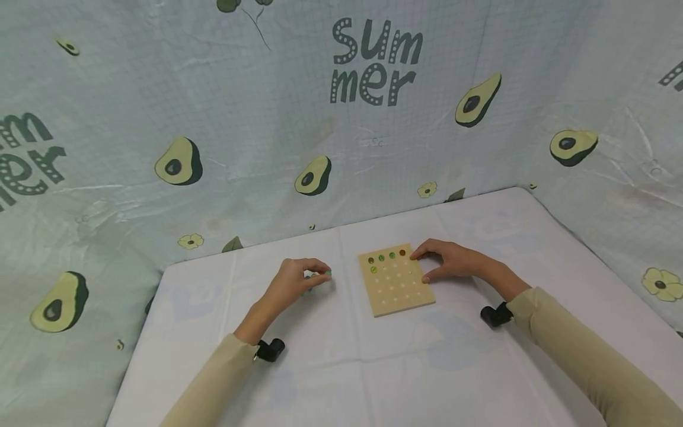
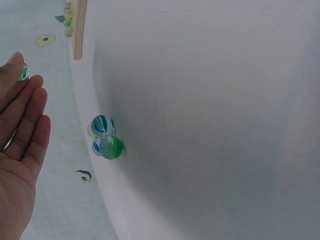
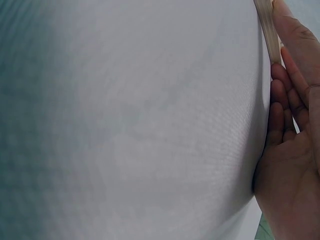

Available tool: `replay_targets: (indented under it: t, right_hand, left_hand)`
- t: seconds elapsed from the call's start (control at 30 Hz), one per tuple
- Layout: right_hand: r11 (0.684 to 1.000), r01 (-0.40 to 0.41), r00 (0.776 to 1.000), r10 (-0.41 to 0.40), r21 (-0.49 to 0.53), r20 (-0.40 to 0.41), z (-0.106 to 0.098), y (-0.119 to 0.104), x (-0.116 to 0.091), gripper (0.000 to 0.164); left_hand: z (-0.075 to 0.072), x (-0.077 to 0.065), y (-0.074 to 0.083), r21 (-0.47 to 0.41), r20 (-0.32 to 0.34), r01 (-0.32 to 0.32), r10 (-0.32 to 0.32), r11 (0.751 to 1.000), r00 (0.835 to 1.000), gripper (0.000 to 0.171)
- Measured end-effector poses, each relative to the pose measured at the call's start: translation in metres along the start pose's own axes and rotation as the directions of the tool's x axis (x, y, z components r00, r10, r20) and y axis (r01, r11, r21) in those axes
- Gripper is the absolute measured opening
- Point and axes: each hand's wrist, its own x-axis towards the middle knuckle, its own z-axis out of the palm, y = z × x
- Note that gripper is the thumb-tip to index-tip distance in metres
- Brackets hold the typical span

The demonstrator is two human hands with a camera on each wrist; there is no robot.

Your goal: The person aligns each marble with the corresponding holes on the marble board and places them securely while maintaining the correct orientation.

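Note:
My left hand (image 1: 292,283) hovers over the cloth left of the board, pinching a green marble (image 2: 23,72) between thumb and fingertips. Below it on the cloth sits a tight cluster with a blue-striped marble (image 2: 103,125) and a green and clear marble (image 2: 111,147); the hand partly hides these in the head view. A square wooden board (image 1: 402,293) with rows of small hollows carries several marbles along its far row and a yellow-green marble (image 1: 373,269) in the row below. My right hand (image 1: 453,261) rests at the board's right edge, thumb and fingertips touching it.
A white cloth (image 1: 325,379) covers the table, with slight creases. Behind and at both sides hangs a patterned curtain (image 1: 256,118) printed with avocados. A small black wrist camera (image 1: 271,350) is strapped on the left wrist, another camera (image 1: 496,315) on the right.

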Motion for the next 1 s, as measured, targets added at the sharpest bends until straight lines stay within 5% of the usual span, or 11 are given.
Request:
replay_targets:
  t: [1.0]
  right_hand:
    - [1.0, -0.004, 1.0, 0.004, 0.0, 0.002, 0.001, -0.002, 0.0, 0.059]
  left_hand:
    - [0.007, 0.022, 0.021, -0.044, -0.017, -0.064, 0.064, 0.997, 0.998, 0.019]
